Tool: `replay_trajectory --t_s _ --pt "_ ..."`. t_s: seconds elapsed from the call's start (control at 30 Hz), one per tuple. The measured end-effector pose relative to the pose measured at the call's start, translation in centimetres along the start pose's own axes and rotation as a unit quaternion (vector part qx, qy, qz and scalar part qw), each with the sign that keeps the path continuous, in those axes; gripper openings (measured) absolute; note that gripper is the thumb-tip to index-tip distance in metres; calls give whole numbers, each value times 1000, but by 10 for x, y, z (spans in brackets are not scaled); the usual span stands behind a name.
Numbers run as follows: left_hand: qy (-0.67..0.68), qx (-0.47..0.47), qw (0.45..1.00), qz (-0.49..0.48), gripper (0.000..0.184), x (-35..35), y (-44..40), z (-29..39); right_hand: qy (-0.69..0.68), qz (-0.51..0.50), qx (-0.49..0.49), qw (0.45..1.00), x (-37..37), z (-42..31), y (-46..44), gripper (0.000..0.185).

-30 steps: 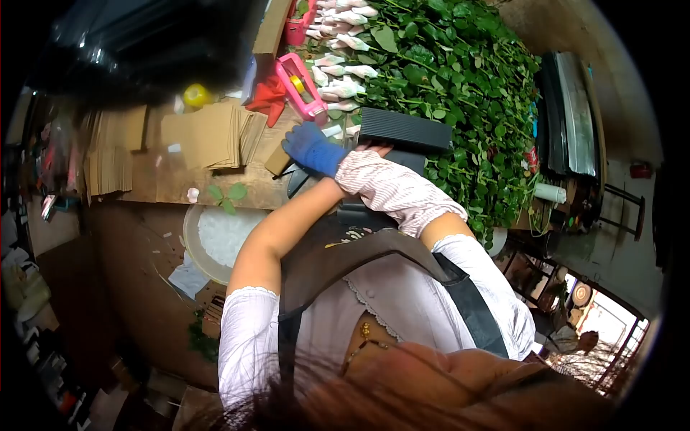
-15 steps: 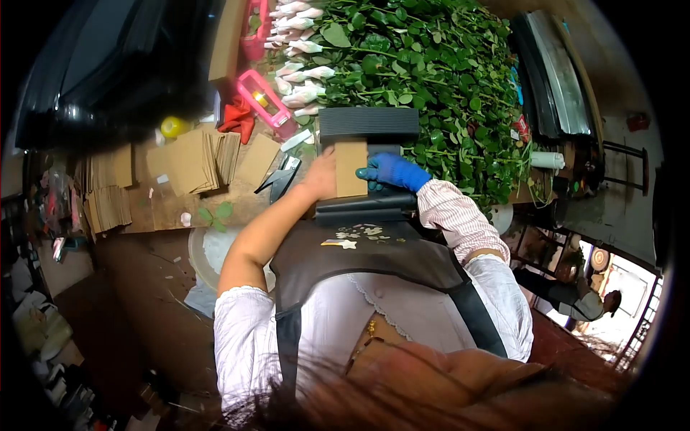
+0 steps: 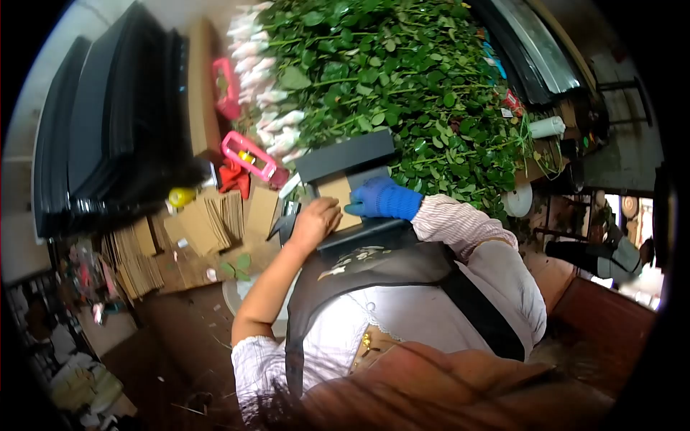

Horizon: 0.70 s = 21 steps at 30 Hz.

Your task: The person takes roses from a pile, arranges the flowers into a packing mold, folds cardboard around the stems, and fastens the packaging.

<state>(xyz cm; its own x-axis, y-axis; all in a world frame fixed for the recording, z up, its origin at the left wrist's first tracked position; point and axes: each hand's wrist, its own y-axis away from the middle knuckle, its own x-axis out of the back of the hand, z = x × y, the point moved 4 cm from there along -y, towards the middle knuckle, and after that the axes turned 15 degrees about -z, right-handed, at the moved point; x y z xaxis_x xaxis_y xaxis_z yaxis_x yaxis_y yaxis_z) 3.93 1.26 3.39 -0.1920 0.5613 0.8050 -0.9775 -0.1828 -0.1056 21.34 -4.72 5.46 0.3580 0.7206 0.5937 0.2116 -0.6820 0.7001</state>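
Observation:
A brown cardboard piece [image 3: 333, 189] lies between my hands, on black sheeting [image 3: 368, 233] at the front edge of the table. My bare left hand [image 3: 316, 221] has its fingers curled over the left side of the cardboard. On the right side, my right hand [image 3: 384, 199], in a blue knitted glove, pinches the edge with thumb and fingers, partly hidden from view. Just beyond the cardboard sits a long black block [image 3: 345, 155], slightly slanted. A dark tool-like object [image 3: 286, 220] lies left of my left hand; its kind is unclear.
Rose stems [image 3: 374, 79] with wrapped white-pink heads [image 3: 251, 72] cover the back. Cardboard sheets [image 3: 198, 226], a pink tape dispenser [image 3: 251, 159], a red cloth [image 3: 233, 178] and yellow tape [image 3: 177, 197] lie left. Black sheets [image 3: 108, 108] stand far left. Another person [image 3: 611, 255] is at right.
My view has turned, so the scene appears tilted. My left hand has come nearer over the cardboard's left side. The black block shows a smooth face instead of a ribbed one.

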Motion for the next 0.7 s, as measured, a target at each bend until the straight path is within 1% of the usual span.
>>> replay_trajectory --t_s 0.03,0.07,0.1,0.13,0.17,0.2,0.27,0.37,0.4,0.43,0.5,0.53,0.57,0.6,0.63,0.67,0.7 --pt "2 1 1000 -8 14 1 0 1 -52 20 39 998 21 -8 18 51" --pt "5 2 1000 -18 15 1 -1 3 -121 152 103 975 38 -2 27 38" --pt "6 2 1000 -17 15 3 -3 5 -172 371 69 910 46 13 34 30" --pt "8 3 1000 -24 15 2 -4 5 -126 419 108 893 93 21 53 26" --pt "10 5 999 -31 15 1 -5 5 -68 493 64 865 122 39 56 25" --pt "4 7 999 -34 15 1 -5 6 -52 507 -5 861 141 58 54 19" --pt "-1 6 999 -34 15 2 -6 9 130 439 -114 882 154 108 8 23" --pt "-3 0 999 -37 16 3 -6 13 185 373 -210 885 127 175 -84 34" --pt "-4 -2 999 -38 16 3 -5 13 228 214 -234 920 144 143 -54 31" --pt "-5 -3 999 -35 16 4 -7 12 219 305 -216 902 158 125 -27 30" --pt "-9 -1 999 -32 16 4 -8 11 200 468 -169 844 175 101 15 27" --pt "-6 2 1000 -28 15 2 -8 10 207 514 -138 821 182 90 40 25" --pt "-3 7 1000 -24 15 0 -5 10 221 581 -91 778 185 92 53 26" --pt "-14 -2 1000 -14 14 3 -6 14 172 540 -86 819 189 105 53 27" --pt "-1 10 1000 -26 15 -1 -4 10 120 498 -83 855 192 107 60 29" --pt "-31 3 999 -34 16 -1 0 8 94 474 -117 868 193 108 69 33" --pt "-62 -5 997 -36 16 -1 -3 6 121 523 -71 841 193 96 84 33"
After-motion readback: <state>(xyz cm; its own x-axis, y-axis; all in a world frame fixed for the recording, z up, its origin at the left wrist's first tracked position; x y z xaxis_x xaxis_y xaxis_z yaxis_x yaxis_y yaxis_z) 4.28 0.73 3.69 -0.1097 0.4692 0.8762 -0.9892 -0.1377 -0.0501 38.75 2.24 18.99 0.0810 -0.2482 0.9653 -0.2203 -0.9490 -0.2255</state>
